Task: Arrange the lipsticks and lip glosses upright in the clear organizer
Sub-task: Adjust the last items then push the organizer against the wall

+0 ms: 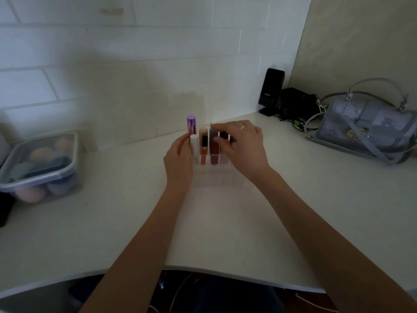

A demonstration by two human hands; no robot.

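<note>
Clear organizer sits mid-table, back row holding upright tubes: purple-capped one, white one, reddish glosses. Left hand rests fingers against the organizer's left side, steadying it. Right hand pinches a dark tube over a right-hand slot. Tubes look light, rigid and slick; best gripped near the cap.

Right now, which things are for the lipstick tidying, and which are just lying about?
For the job: clear organizer, purple tube, white tube, red glosses, left hand, right hand.

Lying about: sponge box, handbag, black speaker.
</note>
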